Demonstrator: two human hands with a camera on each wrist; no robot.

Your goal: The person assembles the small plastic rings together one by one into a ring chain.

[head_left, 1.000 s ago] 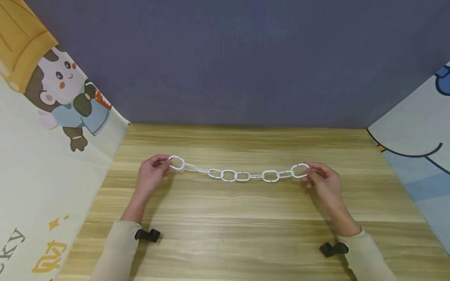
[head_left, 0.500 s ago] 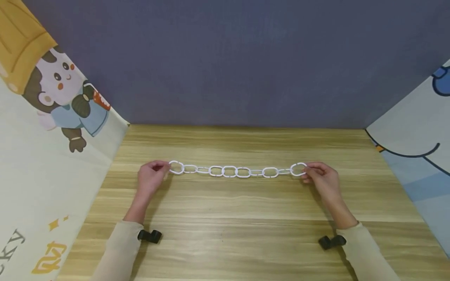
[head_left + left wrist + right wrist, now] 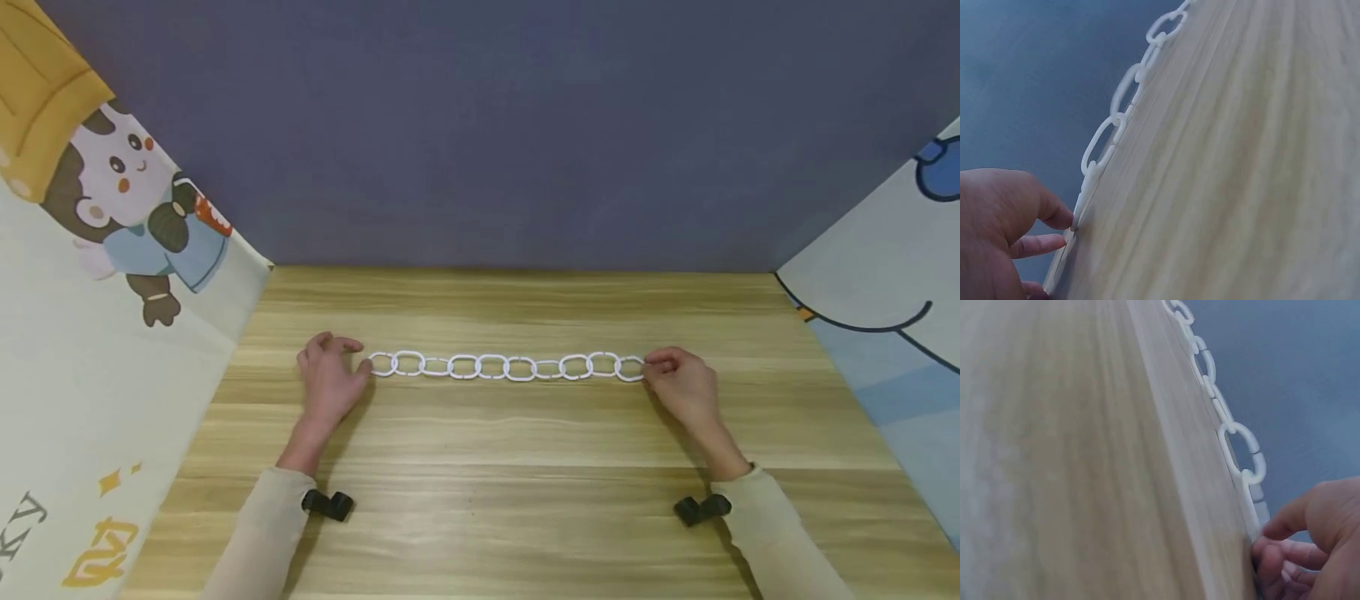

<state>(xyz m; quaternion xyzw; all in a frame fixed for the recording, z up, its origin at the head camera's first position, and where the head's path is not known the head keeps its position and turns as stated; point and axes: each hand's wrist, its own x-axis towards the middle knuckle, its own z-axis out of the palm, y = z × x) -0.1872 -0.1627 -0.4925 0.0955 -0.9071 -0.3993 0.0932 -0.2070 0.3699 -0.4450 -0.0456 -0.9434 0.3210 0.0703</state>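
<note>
A chain of several white oval plastic links lies stretched almost straight across the wooden table. My left hand is at its left end, fingers spread apart, with the thumb tip at the end link. In the left wrist view, the thumb tip meets the end of the chain while the other fingers stand off it. At the opposite end, my right hand pinches the last link between thumb and fingertips. The right wrist view has the right hand low at the corner, covering part of that link.
The wooden table ends at a dark blue-grey back wall. Pale side panels with cartoon prints border it left and right. A small black device is strapped on each sleeved wrist.
The chain has gone from sagging between both raised hands to lying on the table. My left fingers have let go of the end link and spread; the right hand still pinches its end.
</note>
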